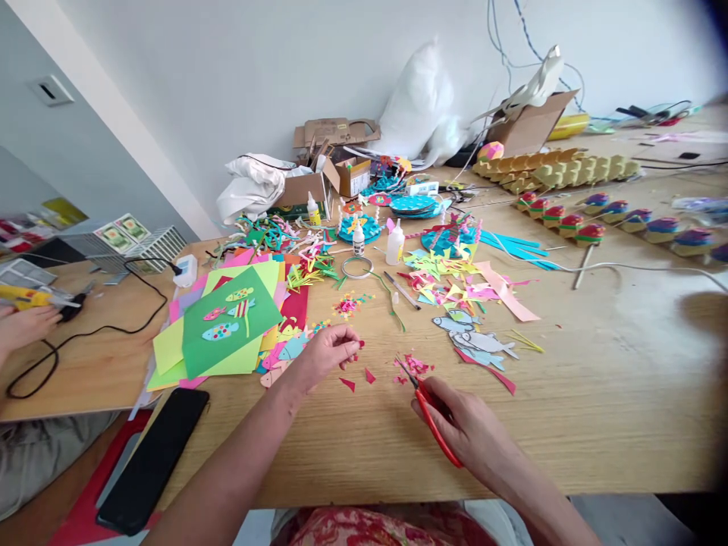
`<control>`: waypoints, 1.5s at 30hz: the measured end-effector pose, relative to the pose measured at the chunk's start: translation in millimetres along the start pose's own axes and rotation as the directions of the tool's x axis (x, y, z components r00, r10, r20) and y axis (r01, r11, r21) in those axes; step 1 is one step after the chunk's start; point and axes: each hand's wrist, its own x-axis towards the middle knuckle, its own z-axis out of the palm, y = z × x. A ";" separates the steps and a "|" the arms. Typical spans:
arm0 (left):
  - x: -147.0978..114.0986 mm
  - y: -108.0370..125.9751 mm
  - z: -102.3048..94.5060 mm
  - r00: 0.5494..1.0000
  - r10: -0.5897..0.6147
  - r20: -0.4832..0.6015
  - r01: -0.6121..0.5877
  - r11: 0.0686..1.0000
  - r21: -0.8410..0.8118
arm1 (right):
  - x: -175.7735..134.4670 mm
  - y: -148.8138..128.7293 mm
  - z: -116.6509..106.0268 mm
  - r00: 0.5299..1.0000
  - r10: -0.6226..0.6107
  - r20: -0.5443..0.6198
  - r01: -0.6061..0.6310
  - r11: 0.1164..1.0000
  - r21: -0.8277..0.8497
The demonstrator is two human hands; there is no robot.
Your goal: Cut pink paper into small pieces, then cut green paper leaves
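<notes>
My right hand [463, 421] is closed round the red handles of a pair of scissors [435, 432], whose dark tips point away from me over a small heap of pink paper bits [418, 365]. Thumb and fingers of my left hand [333, 350] are pinched together, with a small red paper piece [361, 344] showing at their tips. Two red paper scraps [369, 375] lie on the table between my hands. Left of my left hand, paper fish [293, 347] lie beside a stack topped by a green sheet [196, 341] bearing several decorated fish.
Grey paper fish [483, 343] and a red strip [492, 371] lie right of the scissors. Glue bottles [394, 244], a tape roll [357, 268] and colourful scraps stand farther back. A black phone [153, 462] rests at the left edge. Another person's hand [26, 330] is near a yellow glue gun [28, 296].
</notes>
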 end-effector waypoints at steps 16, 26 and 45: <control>-10.9 16.2 47.0 0.994 -0.022 0.110 0.055 0.952 -0.301 | -2.5 -13.9 -4.9 0.998 -0.055 0.001 0.051 0.930 0.365; -8.9 18.7 52.1 0.993 -0.042 0.108 0.073 0.948 -0.309 | -3.2 -14.5 -4.2 0.999 -0.047 -0.026 0.053 0.923 0.382; -8.2 17.5 50.0 0.990 -0.031 0.134 0.068 0.959 -0.274 | -5.0 -6.2 0.3 0.999 -0.013 -0.050 0.034 0.895 0.445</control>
